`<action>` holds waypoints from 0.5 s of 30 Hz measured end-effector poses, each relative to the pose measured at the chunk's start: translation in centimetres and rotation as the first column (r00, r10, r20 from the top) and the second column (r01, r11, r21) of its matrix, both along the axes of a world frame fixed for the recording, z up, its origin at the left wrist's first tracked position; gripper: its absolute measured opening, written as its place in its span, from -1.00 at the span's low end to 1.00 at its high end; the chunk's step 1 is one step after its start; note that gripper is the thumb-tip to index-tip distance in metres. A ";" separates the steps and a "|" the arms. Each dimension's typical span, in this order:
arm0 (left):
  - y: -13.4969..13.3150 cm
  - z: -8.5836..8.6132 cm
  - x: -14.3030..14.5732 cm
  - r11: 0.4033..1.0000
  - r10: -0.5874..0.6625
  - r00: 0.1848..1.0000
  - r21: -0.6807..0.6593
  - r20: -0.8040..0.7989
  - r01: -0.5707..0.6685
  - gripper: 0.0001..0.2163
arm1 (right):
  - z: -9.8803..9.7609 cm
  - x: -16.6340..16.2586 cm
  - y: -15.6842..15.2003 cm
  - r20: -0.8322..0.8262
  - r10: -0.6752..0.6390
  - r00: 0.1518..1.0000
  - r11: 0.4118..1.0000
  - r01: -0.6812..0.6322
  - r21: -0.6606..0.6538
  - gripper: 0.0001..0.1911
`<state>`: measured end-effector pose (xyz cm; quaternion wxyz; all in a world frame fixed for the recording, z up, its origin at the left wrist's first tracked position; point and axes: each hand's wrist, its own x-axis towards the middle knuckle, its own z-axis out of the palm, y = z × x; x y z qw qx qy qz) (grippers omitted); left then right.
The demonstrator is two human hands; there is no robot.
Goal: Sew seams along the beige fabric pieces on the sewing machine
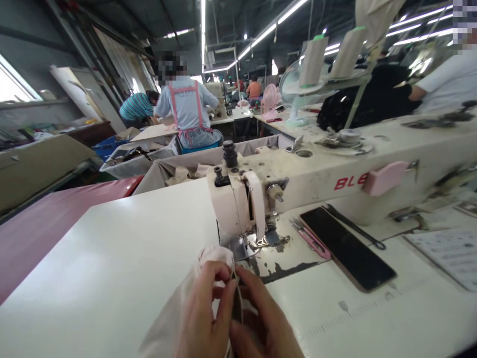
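My left hand (203,311) and my right hand (263,318) meet at the bottom centre, both pinching a piece of cream fabric (175,311) that bunches up between the fingers. The cloth's folded end lies just in front of the needle and presser foot (257,241) of a cream sewing machine (335,174) marked with red letters. The machine's head stands directly beyond my fingers. Both hands are closed on the fabric.
A black phone (348,248) and pink thread snips (311,241) lie on the white table (104,268) right of the needle. A printed sheet (447,251) sits at the far right. Thread cones (313,59) stand behind the machine. A fabric bin (175,171) and seated people (186,109) are beyond.
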<state>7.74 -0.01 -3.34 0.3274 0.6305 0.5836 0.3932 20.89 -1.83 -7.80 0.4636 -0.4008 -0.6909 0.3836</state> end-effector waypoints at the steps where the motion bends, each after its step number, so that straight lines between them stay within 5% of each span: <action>1: -0.3 -0.1 0.4 1.000 -0.002 1.000 -0.006 0.020 0.002 -0.91 | 0.0 -0.5 -0.1 0.001 -0.056 0.998 0.998 0.056 0.011 -0.28; 5: -0.9 -0.5 0.8 0.989 0.037 0.995 0.148 -0.096 -0.023 -0.66 | 0.1 -0.7 0.6 -0.007 -0.156 0.988 0.979 0.155 0.135 -0.41; 9: -0.6 0.8 -0.4 0.947 0.071 0.969 0.322 -0.239 0.010 -0.63 | 1.0 0.5 1.9 -0.032 -0.073 0.997 0.954 0.079 0.289 -0.39; 12: 0.1 3.0 -1.9 0.961 -0.142 0.960 0.199 -0.243 0.192 -0.83 | 2.8 1.6 2.7 -0.035 -0.001 0.999 0.964 0.011 0.267 -0.54; 15: 0.7 5.0 -2.8 0.967 -0.250 0.963 -0.079 -0.102 0.243 -0.85 | 5.0 2.3 3.1 -0.034 0.040 0.999 0.999 -0.041 -0.033 -0.83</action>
